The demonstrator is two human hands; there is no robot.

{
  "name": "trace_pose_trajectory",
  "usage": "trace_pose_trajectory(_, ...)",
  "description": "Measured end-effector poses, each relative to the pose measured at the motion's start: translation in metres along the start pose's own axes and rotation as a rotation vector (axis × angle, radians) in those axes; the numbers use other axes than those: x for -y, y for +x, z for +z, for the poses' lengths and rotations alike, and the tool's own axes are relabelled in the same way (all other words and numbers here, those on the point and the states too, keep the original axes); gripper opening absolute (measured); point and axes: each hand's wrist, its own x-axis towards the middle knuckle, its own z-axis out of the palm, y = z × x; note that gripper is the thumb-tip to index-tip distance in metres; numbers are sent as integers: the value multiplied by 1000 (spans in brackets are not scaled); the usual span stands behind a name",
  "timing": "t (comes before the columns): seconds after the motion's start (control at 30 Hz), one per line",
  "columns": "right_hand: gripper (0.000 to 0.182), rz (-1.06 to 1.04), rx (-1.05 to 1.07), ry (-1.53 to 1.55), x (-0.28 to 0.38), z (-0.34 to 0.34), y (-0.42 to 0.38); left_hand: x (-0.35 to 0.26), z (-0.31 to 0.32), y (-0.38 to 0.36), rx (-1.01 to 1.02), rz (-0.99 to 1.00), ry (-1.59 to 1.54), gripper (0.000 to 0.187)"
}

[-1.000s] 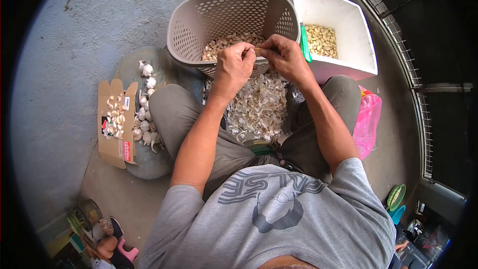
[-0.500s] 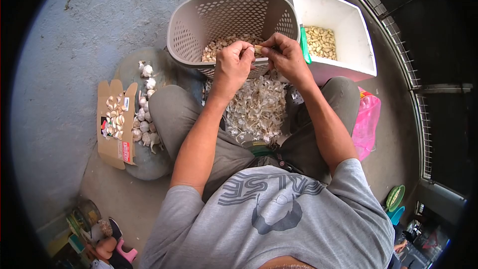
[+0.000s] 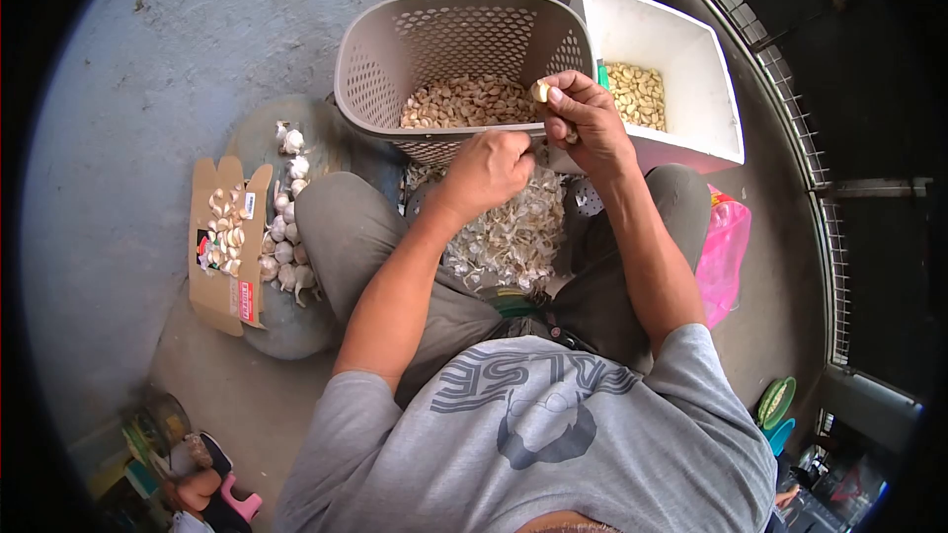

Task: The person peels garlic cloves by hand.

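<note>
My right hand [image 3: 591,118] is closed, with a peeled garlic clove [image 3: 540,91] pinched between thumb and fingertips over the right front of the basket. Its lower fingers curl around something small and pale, mostly hidden. Back of the hand up, my left hand [image 3: 489,170] is closed in front of the basket rim, its fingertips out of sight. Inside the grey-brown perforated basket [image 3: 380,125] lie many unpeeled garlic cloves [image 3: 464,102]. Below my hands a heap of papery garlic skins [image 3: 504,227] spreads between my legs.
A white foam box [image 3: 691,49] with peeled cloves [image 3: 637,96] stands right of the basket. At left, garlic bulbs [image 3: 286,232] lie beside a cardboard piece [image 3: 202,281] bearing loose cloves [image 3: 227,227]. A pink bag [image 3: 724,252] sits at my right knee. Another person [image 3: 197,494] is at lower left.
My hands have come apart: the left dropped down toward the skins, while the right stays over the basket's right side, turned with the clove held up. The green piece at the box is now mostly covered.
</note>
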Motion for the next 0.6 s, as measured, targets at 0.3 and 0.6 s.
trace_pose_trajectory(0.3, 14, 74, 90, -92, 0, 4, -1, 14, -11, 6, -344, 55, -223, 22)
trace_pose_trajectory(0.6, 14, 60, 91, -212, -6, 4, 0, 0, -21, 5, -228, -200, -595, 23)
